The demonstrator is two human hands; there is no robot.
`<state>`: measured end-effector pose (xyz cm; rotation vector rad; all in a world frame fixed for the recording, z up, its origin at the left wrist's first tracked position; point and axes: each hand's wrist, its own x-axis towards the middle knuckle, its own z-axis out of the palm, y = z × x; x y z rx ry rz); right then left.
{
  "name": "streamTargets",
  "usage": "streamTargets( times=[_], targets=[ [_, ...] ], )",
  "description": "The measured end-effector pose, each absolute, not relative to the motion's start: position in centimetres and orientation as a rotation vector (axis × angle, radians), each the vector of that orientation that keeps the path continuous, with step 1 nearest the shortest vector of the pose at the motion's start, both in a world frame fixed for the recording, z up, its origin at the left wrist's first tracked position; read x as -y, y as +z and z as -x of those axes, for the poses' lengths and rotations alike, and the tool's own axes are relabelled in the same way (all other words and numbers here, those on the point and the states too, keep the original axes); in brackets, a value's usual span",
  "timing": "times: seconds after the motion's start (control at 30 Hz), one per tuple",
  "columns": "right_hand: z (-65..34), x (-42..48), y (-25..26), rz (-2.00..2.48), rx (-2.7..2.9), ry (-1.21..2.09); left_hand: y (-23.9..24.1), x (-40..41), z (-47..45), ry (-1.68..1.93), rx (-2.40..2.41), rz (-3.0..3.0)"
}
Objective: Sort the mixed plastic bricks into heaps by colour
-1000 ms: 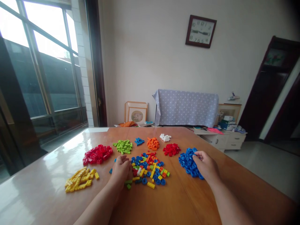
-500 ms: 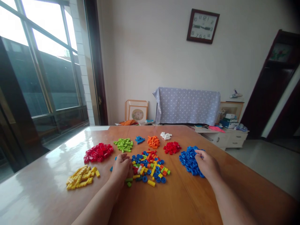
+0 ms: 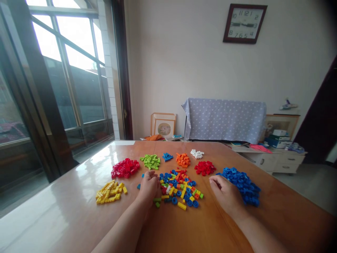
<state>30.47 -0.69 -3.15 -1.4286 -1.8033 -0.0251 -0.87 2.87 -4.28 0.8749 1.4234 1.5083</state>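
Note:
My left hand rests at the left edge of a mixed heap of toy building bricks, its fingers curled; whatever they hold, if anything, is hidden. My right hand is to the right of that heap, fingers bent inward and closed, with no piece showing in them. Just beyond its knuckles lies a large pile of blue round pieces. The mixed heap has blue, yellow, red, orange, green and white pieces. A yellow brick lies at its near edge.
Sorted piles ring the heap: yellow bricks, red bricks, lime green bricks, blue pieces, orange bricks, white pieces and smaller red pieces. All lie on a glossy wooden table.
My right hand has moved left, off the blue pile towards the mixed heap. My left hand stays at the heap's left edge. The whole view has turned a little to the left.

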Motion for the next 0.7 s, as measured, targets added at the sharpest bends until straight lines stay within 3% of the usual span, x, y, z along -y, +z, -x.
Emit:
streamTargets(
  times=[0.7],
  targets=[
    [-27.4, 2.2, -3.2, 1.578, 2.181, 0.090, -3.7, -2.2, 0.6, 1.491, -1.346, -0.864]
  ],
)
